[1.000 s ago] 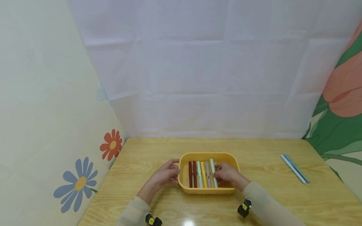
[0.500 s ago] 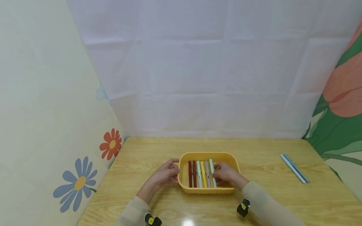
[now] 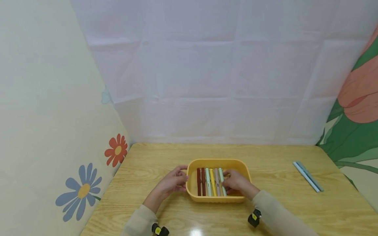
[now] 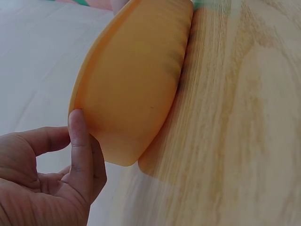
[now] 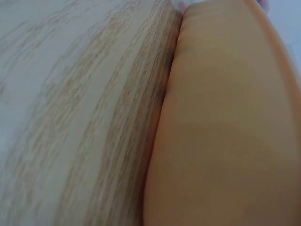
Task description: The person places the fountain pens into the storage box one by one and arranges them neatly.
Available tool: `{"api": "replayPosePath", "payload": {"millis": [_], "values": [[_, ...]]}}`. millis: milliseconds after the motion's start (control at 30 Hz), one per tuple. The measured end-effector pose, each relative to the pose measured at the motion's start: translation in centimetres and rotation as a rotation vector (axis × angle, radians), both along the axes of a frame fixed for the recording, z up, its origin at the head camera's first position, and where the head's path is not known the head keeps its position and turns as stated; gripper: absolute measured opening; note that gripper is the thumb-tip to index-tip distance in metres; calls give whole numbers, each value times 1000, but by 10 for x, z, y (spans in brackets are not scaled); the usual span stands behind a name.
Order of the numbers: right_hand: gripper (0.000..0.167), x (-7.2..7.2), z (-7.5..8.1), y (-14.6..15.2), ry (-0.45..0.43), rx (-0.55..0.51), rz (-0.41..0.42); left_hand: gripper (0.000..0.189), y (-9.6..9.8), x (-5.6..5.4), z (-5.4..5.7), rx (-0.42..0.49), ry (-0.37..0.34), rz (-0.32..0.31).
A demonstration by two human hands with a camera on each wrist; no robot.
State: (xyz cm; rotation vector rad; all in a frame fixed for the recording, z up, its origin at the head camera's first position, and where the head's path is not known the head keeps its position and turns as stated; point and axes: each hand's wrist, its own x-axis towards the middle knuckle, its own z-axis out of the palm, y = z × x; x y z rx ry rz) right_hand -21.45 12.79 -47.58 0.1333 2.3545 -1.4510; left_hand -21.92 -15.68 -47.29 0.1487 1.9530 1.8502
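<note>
Lowered since the earlier frame is the upper end of the rightmost mint pen (image 3: 221, 173), now brought level with its row. 6 pens are laid side by side in 1 yellow-orange tray (image 3: 218, 199): from the left, 2 dark red pens (image 3: 199, 182), 1 pale mint pen (image 3: 208, 183), 1 yellow pen (image 3: 213, 183), 1 mauve pen (image 3: 217, 182) and the rightmost mint pen. The tray's left rim is pinched by the left hand (image 3: 172, 181). The right hand (image 3: 237, 181) is set inside the tray, its fingertips against the rightmost mint pen; whether that pen is gripped or merely touched cannot be told. On the wooden surface (image 3: 159, 154), well right of the tray, 1 light blue pen (image 3: 306, 177) and 1 grey-blue pen (image 3: 311, 177) are laid slantwise, close together.
</note>
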Motion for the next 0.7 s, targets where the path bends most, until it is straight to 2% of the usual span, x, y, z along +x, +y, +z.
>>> {"api": "replayPosePath", "payload": {"millis": [433,700], "values": [[48,1,5,7,86,24,12,60,0,-1,1,-2,3,-6],[42,2,29,25,198,54,27,61,-1,0,0,0,9,2]]}}
